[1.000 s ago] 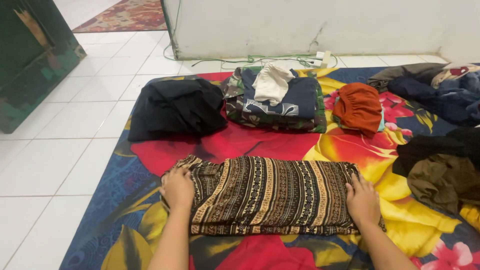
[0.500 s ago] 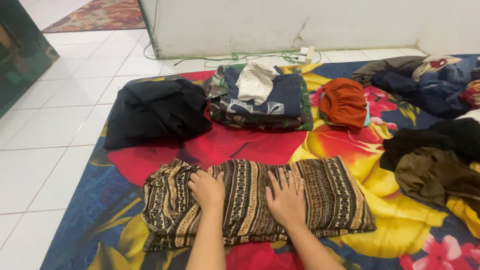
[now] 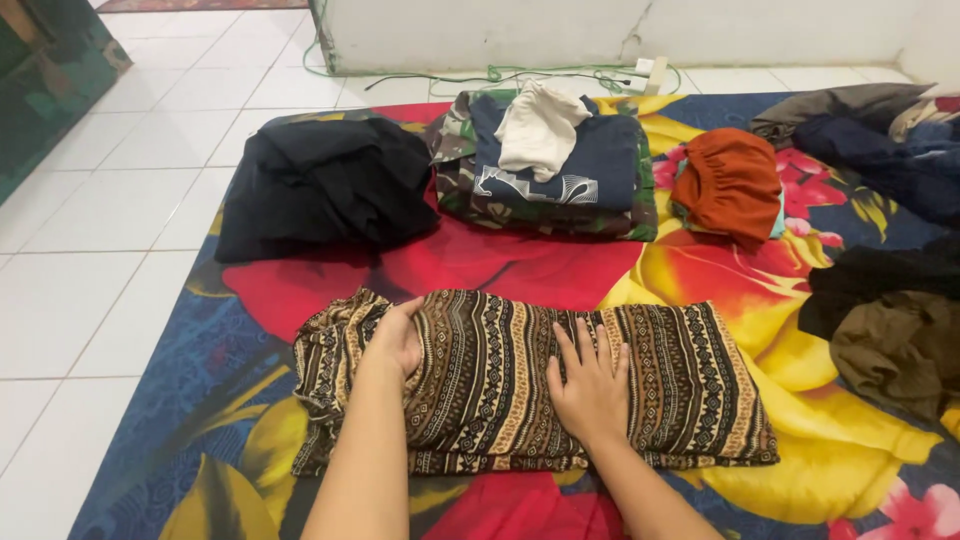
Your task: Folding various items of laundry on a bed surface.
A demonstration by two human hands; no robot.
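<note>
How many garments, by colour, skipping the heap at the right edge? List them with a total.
Brown striped garment: 1
Black pile: 1
Camouflage: 1
Navy: 1
Cream: 1
Orange: 1
Teal edge beneath orange: 1
Total: 7

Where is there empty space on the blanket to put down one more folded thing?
A bare red strip runs between the striped cloth under both hands and the black pile and camouflage stack. Yellow blanket shows between the orange garment and the striped cloth. The right edge is crowded with dark clothes. White floor tiles lie left.
</note>
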